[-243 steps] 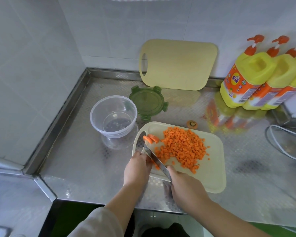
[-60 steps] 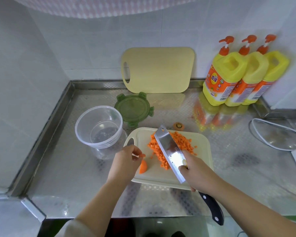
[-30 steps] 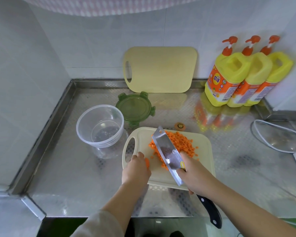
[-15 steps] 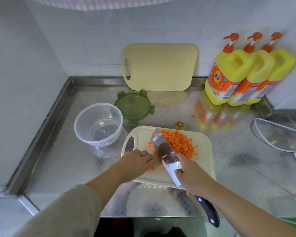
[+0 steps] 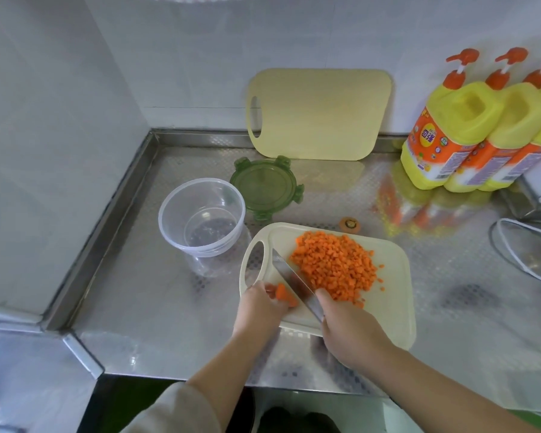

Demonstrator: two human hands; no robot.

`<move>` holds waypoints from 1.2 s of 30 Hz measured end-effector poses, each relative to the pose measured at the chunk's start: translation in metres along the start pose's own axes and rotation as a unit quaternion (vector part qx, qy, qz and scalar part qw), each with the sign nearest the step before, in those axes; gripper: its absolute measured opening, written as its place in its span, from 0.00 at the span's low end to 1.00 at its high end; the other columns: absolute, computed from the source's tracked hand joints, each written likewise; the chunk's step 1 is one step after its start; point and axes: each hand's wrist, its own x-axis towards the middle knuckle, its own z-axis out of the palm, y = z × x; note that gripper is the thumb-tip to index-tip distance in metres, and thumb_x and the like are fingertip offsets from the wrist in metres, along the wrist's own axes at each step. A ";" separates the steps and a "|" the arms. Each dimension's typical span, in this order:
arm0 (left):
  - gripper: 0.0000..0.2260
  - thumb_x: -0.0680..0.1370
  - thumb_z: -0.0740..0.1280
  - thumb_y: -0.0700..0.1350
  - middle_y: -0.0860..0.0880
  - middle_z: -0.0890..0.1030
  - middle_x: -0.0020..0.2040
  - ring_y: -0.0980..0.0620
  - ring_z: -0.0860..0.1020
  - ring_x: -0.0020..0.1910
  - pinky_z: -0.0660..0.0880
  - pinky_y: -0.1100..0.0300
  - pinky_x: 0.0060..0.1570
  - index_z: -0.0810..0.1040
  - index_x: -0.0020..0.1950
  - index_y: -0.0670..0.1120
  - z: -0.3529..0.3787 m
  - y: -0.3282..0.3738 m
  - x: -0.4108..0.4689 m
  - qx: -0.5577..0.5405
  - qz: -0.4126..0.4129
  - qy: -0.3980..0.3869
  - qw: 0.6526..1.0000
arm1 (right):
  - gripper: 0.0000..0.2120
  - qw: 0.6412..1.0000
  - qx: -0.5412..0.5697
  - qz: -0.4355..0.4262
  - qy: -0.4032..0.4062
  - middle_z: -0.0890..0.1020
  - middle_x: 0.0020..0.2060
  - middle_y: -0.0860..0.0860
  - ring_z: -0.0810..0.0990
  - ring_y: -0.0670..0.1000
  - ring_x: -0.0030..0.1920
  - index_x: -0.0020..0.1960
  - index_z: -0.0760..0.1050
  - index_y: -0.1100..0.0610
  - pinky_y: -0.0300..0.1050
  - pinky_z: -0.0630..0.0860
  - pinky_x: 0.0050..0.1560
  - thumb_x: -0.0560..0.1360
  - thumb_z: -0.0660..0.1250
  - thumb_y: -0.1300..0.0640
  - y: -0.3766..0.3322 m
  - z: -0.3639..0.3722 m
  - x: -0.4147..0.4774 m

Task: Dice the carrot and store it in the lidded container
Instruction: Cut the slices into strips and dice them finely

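Dicing nearly done. Diced carrot heap (image 5: 334, 267) sits mid cutting board (image 5: 394, 314), few strays at its right edge. One uncut carrot chunk (image 5: 283, 293) left at near-left corner of board, pinched under left hand (image 5: 260, 307) fingertips. Right hand (image 5: 350, 332) curled round knife (image 5: 294, 281), blade edge down right beside chunk. Container (image 5: 200, 214) clear, nothing in it, left of board. Green lid (image 5: 264, 185) off, lying behind (storing not started). Cubes small, fairly even, bright orange.
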 end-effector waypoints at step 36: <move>0.05 0.74 0.68 0.36 0.48 0.81 0.40 0.42 0.83 0.38 0.81 0.51 0.41 0.75 0.43 0.45 0.000 0.014 0.023 -0.143 -0.052 -0.032 0.988 | 0.21 0.999 -0.027 -0.011 0.014 0.78 0.39 0.48 0.78 0.49 0.35 0.68 0.57 0.54 0.39 0.71 0.32 0.77 0.57 0.63 -0.010 0.018 0.014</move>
